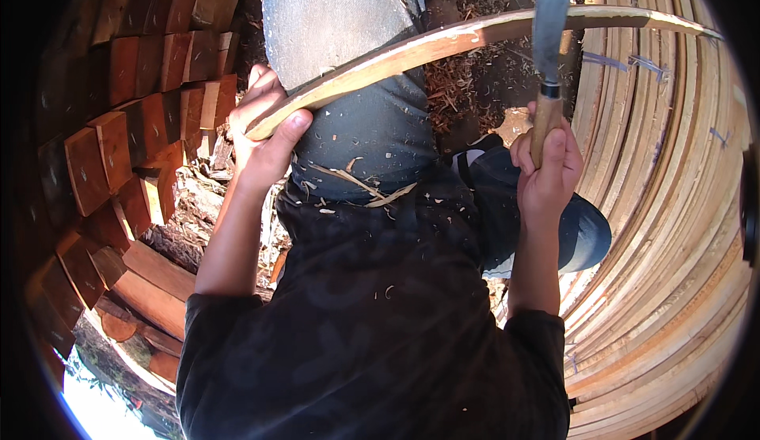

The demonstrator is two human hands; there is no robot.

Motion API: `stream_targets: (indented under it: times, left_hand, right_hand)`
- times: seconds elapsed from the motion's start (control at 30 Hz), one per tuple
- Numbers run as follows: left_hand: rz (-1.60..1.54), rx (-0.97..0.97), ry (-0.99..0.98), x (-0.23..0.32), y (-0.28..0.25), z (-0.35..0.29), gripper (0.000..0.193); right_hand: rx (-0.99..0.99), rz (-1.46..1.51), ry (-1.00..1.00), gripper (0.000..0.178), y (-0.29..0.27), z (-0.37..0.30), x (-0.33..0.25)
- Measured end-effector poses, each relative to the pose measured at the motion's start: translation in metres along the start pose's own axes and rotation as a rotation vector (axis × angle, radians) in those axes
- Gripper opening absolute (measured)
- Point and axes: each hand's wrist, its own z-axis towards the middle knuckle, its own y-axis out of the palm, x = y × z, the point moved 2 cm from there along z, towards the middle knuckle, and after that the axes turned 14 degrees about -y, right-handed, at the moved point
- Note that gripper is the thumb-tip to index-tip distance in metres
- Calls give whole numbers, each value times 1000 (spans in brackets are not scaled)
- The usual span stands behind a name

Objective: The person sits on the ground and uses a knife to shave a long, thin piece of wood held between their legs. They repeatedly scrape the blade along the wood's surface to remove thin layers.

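Observation:
My left hand [265, 127] grips the near end of a long wooden strip [443, 44], thumb on top and fingers curled beneath. The strip looks bent in this view and runs across my thigh to the far right. Its upper edge is pale, its side browner. In my right hand [549, 159] is a knife [552, 36] with a curved grey blade, a dark collar and a light wooden handle. The blade points away from me and overlaps the strip in the picture; whether they touch I cannot tell. Thin wood shavings [372, 190] lie on my lap.
Stacked wood blocks [119, 151] rise on my left. Long pale wooden strips [657, 179] are piled along my right, some with purple ties [647, 66]. A grey cloth or sheet [340, 12] covers my leg. Wood chips [455, 95] litter the ground ahead.

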Motion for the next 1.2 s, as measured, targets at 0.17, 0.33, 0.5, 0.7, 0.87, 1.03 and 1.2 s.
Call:
stream_targets:
  times: [0.17,0.33,0.5,0.7,0.87,1.03,1.2]
  left_hand:
    - [-16,-19,20,0,2,3,34]
    - [76,-67,-25,1,-3,2,35]
    - [74,-150,-33,2,-8,2,32]
    - [145,-288,-46,9,-18,2,32]
    - [157,-322,-58,13,-20,3,30]
    - [137,-326,-69,11,-18,4,29]
    - [148,-335,-117,16,-17,4,27]
  right_hand:
    - [-233,-171,61,43,17,-13,-11]
    - [-336,-244,103,42,16,-8,-11]
    - [-53,-2,29,38,16,-7,-2]
    - [-128,-86,73,44,21,-9,-2]
    - [-235,110,184,44,40,-30,4]
    - [-195,595,310,47,28,-20,4]
    - [-13,-38,-9,42,19,-9,-1]
